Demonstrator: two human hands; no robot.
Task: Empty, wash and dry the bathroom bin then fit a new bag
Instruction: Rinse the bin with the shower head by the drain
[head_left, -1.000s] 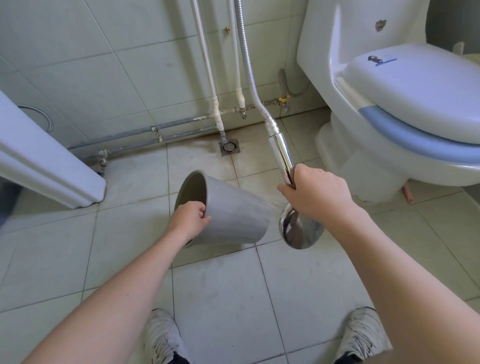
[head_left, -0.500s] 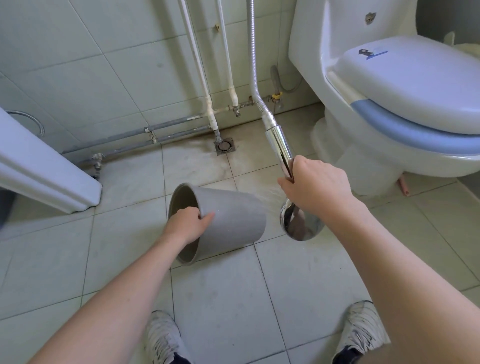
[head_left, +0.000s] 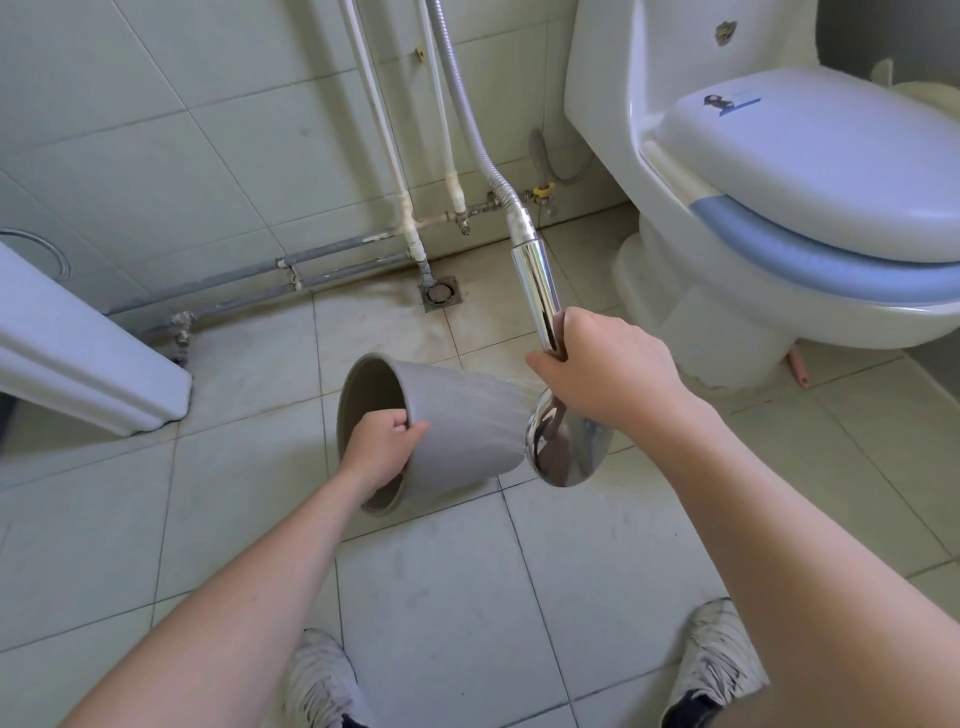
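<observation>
The grey round bin (head_left: 462, 431) lies tipped on its side over the floor tiles, its open mouth facing left. My left hand (head_left: 382, 447) grips the rim at the mouth, fingers inside and thumb on the outer wall. My right hand (head_left: 602, 374) is closed around the handle of a chrome shower head (head_left: 563, 447), whose face points left at the bin's base. Thin streams of water run from the head onto the bin's outer wall. The bin looks empty inside, with no bag.
A floor drain (head_left: 440, 293) sits by the wall behind the bin, below grey pipes (head_left: 311, 270). The white toilet (head_left: 779, 218) with closed lid stands at right. A white basin pedestal (head_left: 88, 358) is at left. My two shoes (head_left: 322, 680) are at the bottom edge.
Water has started spraying from the shower head onto the bin. The bin has been lowered and tipped flatter, with its mouth turned more to the left.
</observation>
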